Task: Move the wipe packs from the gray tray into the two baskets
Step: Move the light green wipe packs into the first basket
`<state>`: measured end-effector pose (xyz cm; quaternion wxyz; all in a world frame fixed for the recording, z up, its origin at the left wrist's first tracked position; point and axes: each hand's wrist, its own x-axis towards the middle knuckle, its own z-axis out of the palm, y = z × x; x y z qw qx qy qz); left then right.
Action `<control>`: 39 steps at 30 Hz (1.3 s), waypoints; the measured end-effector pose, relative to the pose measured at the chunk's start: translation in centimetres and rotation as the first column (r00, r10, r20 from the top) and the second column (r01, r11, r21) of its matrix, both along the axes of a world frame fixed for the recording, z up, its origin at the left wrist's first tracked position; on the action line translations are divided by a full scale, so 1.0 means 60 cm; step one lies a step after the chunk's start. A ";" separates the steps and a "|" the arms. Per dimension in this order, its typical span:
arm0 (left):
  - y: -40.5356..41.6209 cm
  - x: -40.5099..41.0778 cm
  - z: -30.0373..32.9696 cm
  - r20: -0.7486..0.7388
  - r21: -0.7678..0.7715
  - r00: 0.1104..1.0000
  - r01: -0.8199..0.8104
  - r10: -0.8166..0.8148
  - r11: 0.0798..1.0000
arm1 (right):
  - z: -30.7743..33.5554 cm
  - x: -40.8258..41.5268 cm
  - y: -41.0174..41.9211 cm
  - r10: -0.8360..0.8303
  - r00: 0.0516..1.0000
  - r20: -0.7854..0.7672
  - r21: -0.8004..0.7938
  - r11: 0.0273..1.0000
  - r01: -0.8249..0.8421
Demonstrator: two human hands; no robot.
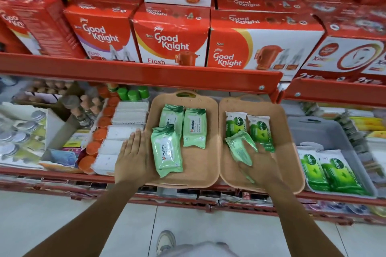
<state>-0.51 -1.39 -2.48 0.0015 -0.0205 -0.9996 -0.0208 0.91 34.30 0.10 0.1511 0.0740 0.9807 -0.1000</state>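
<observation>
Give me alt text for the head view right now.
The right hand holds a green wipe pack over the right basket, which has two Dettol packs; the left hand rests flat beside three Himalaya packs in the left basket. Two Dettol packs remain in the gray tray.

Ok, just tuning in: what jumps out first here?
The two tan baskets side by side mid-shelf: the left basket holds three pale green Himalaya packs, the right basket holds Dettol packs. The right hand holds a green pack over the right basket, while the left hand steadies the left one. Above, red Good Knight boxes fill the upper shelf.
</observation>
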 end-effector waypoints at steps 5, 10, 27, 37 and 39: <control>0.001 0.003 -0.001 -0.025 0.053 1.000 -0.009 0.011 0.999 | 0.042 0.002 -0.042 -0.086 0.973 -0.216 -0.028 0.996 0.082; 0.008 0.007 0.016 -0.036 0.087 0.999 0.004 -0.001 0.996 | 0.105 -0.008 -0.133 -0.343 0.924 -0.170 -0.748 0.655 0.106; -0.002 0.008 0.006 -0.121 0.142 0.993 0.023 -0.006 0.990 | 0.044 -0.033 -0.249 -0.404 0.911 0.087 -0.828 0.479 0.292; -0.004 0.007 0.001 -0.122 0.121 0.992 0.021 -0.006 0.992 | 0.058 -0.041 -0.293 -0.146 0.973 -0.177 -0.465 0.884 0.048; -0.004 0.007 0.000 -0.120 0.122 0.993 0.019 -0.004 0.992 | 0.059 -0.039 -0.275 -0.196 0.971 -0.139 -0.562 0.823 0.086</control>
